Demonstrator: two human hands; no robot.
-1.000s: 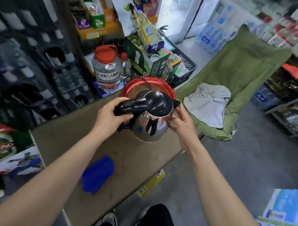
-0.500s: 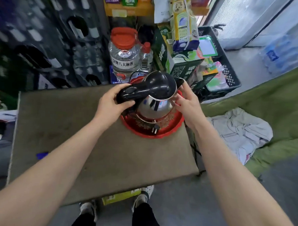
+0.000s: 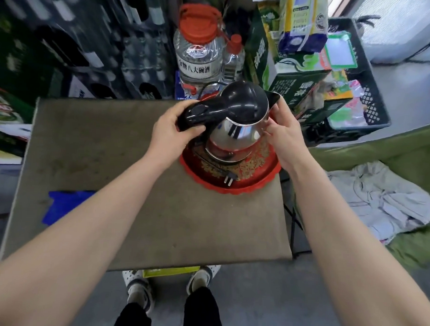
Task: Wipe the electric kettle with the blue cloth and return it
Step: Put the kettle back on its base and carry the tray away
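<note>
A steel electric kettle [image 3: 234, 136] with a black lid and handle is over the red tray [image 3: 262, 184] at the far right of the brown table [image 3: 125, 184]. Whether its base touches the tray I cannot tell. My left hand [image 3: 172, 134] grips the black handle. My right hand [image 3: 282, 133] holds the kettle's right side below the spout. A black cord and plug [image 3: 229, 179] lie in the tray. The blue cloth [image 3: 66, 205] lies flat at the table's left, partly hidden by my left forearm.
A big clear jug with a red cap [image 3: 199, 52] and a smaller bottle [image 3: 233, 58] stand behind the tray. Green cartons [image 3: 292, 77] and a black crate [image 3: 358, 89] crowd the back right. A green cot with a grey garment [image 3: 383, 200] is on the right.
The kettle has moved from above the table's middle over to the red tray and come down onto or just above it. Both hands stayed on it. The cloth has not moved.
</note>
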